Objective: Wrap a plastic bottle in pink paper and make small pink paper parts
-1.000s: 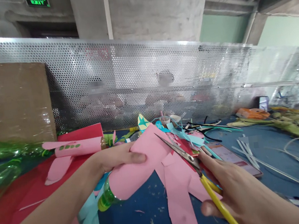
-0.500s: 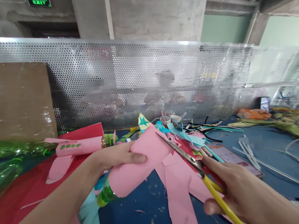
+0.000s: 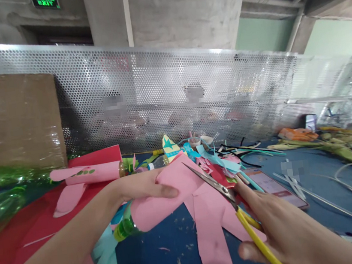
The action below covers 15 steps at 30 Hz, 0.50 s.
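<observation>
My left hand [image 3: 152, 185] grips a green plastic bottle [image 3: 126, 227] wrapped in pink paper [image 3: 160, 210], its capped neck tilted down to the left. In my right hand [image 3: 269, 223] is a pair of scissors [image 3: 224, 191] with yellow handles, its blades lying over the right end of the pink wrapping. Whether the blades touch the paper I cannot tell. Below the blades, loose pink paper strips [image 3: 212, 235] spread over the blue table. To the left lies another pink-wrapped bottle [image 3: 100, 172] with paper wings and green oval spots, resting on red paper [image 3: 24, 234].
Green bottles [image 3: 3, 211] and a cardboard sheet [image 3: 12, 121] stand at the left. A phone [image 3: 276, 188] lies right of the scissors, near white sticks. A perforated metal screen [image 3: 157, 87] closes off the back, with people behind it. Dry husks [image 3: 347, 148] lie far right.
The scissors and my right hand have shifted slightly left and down. The wrapped bottle's upper end has dropped a little and moved right in my left hand.
</observation>
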Each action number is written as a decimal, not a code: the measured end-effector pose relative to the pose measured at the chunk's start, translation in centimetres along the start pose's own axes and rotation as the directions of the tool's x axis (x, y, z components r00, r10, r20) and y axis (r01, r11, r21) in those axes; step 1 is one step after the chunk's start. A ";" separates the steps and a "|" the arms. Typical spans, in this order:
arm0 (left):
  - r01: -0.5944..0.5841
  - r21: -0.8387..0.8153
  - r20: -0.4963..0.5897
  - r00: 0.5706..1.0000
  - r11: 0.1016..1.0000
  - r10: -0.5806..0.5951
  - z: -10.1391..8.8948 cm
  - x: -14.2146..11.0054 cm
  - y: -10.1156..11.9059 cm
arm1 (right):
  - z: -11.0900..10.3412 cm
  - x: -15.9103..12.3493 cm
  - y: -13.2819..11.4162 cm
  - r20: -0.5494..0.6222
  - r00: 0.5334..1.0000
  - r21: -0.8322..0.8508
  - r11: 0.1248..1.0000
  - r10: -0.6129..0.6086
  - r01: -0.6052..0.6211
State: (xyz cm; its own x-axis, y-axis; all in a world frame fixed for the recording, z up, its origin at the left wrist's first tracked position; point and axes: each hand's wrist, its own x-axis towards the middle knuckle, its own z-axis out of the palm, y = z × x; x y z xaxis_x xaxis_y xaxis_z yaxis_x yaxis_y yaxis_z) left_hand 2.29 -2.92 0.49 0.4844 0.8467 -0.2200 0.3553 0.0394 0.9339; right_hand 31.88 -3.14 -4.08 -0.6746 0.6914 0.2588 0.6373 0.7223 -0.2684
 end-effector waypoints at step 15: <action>-0.090 0.058 0.018 0.996 0.994 0.089 -0.3 -0.1 0.1 | 0.2 0.3 -0.3 -0.028 0.999 0.079 0.997 -0.023 0.025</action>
State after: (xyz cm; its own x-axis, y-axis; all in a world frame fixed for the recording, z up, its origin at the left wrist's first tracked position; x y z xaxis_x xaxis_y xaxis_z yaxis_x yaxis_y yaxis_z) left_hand 2.03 -2.80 0.65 0.5284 0.8372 -0.1410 0.3557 -0.0676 0.9321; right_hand 31.42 -3.11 -4.10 -0.6781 0.6749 0.2911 0.5890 0.7358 -0.3340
